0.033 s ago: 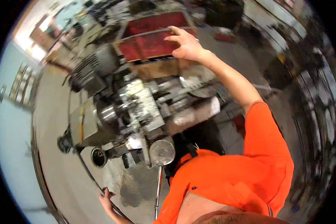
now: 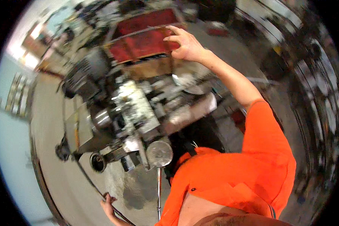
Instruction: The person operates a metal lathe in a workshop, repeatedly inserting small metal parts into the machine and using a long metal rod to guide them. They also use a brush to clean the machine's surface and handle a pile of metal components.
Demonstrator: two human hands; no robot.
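Observation:
My right hand [image 2: 188, 46] is raised with its fingers apart and holds nothing that shows. In the picture it overlaps the rim of a red bin [image 2: 141, 44]; whether it touches the bin I cannot tell. Low on the left, my left hand [image 2: 108, 208] is closed around a long dark bar [image 2: 87, 176], which runs up to the left side of a machine. That machine has a shiny metal cylinder [image 2: 101, 118], a pale block-shaped part [image 2: 135, 103] and a round metal disc [image 2: 159, 153] close to my body.
A dark ribbed motor [image 2: 92, 67] sits at the machine's back left. Below the disc stands a shiny metal rod [image 2: 159, 192]. A black ring-shaped part [image 2: 98, 162] juts out at the front left. Blurred racks of long metal pieces [image 2: 316, 86] line the right side.
The machine and bin have shifted slightly left in the picture as the view turned. Both hands keep nearly the same pose.

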